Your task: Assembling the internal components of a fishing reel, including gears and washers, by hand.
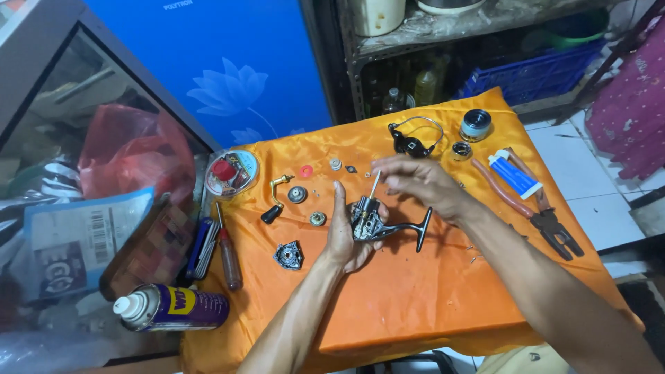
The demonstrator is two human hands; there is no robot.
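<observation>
My left hand [344, 234] grips a dark metal fishing reel body [370, 223] over the orange cloth [415, 291], its T-shaped foot pointing right. A thin shaft [374, 185] stands up from the body. My right hand [415, 181] hovers just above and right of it, fingertips pinching at the shaft's top. Loose reel parts lie around: a crank handle with black knob [274, 201], a round gear [297, 194], a small bearing [318, 219], a grey side cover [288, 255], a red washer [305, 171].
A bail arm with rotor [414, 142] and a spool [476, 125] lie at the cloth's far edge. Red-handled pliers [533, 208] and a blue-white tube [514, 174] are at right. A screwdriver [227, 249], spray can [170, 307] and round tin [231, 172] sit at left.
</observation>
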